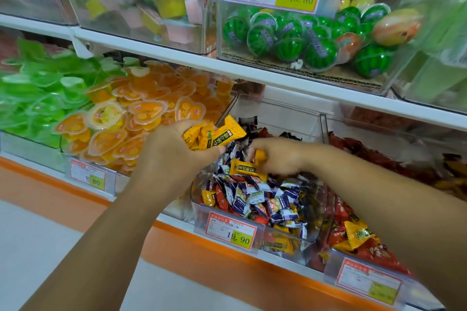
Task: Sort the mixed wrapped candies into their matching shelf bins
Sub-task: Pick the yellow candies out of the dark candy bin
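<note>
My left hand (174,151) grips a bunch of yellow wrapped candies (214,134) above the left edge of a clear bin (278,113). That bin holds mixed candies (260,199) in purple-white, red and yellow wrappers. Reaching into the pile, my right hand (280,156) pinches one yellow candy (259,156), and another yellow candy (243,168) lies just under its fingers. To the right, a neighbouring bin (364,278) holds red wrapped candies with a yellow candy (358,235) on top.
Orange jelly cups (141,113) and green jelly cups (43,93) fill the bins to the left. Watermelon-shaped candies (310,43) sit on the upper shelf. Price tags (231,232) hang on the bin fronts. An orange shelf edge (202,255) runs below.
</note>
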Tool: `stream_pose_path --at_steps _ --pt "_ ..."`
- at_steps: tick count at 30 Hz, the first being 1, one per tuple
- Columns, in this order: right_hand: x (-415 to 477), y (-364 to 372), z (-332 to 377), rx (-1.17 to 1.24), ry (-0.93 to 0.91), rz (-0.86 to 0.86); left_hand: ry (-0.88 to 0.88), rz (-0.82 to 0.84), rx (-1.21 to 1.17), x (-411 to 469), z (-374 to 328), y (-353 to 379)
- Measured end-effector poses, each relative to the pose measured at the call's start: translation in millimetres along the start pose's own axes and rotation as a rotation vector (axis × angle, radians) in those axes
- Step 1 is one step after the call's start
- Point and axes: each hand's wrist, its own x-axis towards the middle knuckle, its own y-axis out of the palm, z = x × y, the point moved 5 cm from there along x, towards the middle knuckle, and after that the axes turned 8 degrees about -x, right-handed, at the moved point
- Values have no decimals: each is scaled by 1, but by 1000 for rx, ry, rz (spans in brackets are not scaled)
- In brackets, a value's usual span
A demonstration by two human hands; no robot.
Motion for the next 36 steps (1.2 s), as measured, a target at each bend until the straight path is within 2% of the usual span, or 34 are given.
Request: stream_pose_path --at_steps 4,8,15,19,21,30,33,36 --pt "17 12 10 12 42 204 21 -8 26 2 6 0" --pt "27 26 14 9 -4 180 4 -18 52 5 10 -2" --pt "15 9 -6 493 -45 130 -3 6 40 7 12 1" --pt "12 9 -18 896 -74 167 -18 15 42 8 13 1" --pt "10 5 -19 955 -72 132 -12 13 64 7 12 2" --pt "5 -1 -10 431 -19 -98 12 0 48 6 12 1" --pt "5 3 7 312 27 -45 6 3 75 6 12 2" --pt "10 12 11 80 210 -15 2 6 69 5 11 3"
